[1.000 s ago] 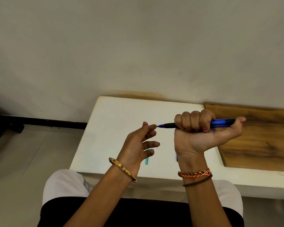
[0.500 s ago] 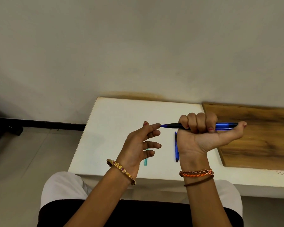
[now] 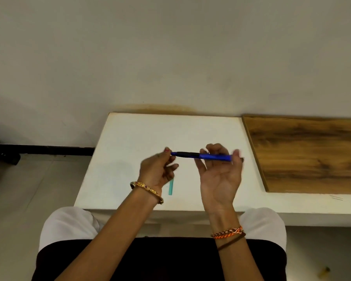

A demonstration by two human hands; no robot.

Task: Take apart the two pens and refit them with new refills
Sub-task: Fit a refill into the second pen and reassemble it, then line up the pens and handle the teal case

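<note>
head view: white table (image 3: 130, 138), wooden board (image 3: 304, 155) at its right, teal strip (image 3: 171, 187) partly behind the left hand (image 3: 156, 171). blue pen (image 3: 201, 155) lies level, tip leftward, pinched by left fingertips; right hand (image 3: 221, 175) loosely cradles its barrel.

Gold bangle (image 3: 146, 191), braided orange wristband (image 3: 228, 233)

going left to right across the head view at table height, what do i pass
gold bangle → left hand → teal strip on the white table → blue pen held up between both hands → right hand → wooden board
</note>
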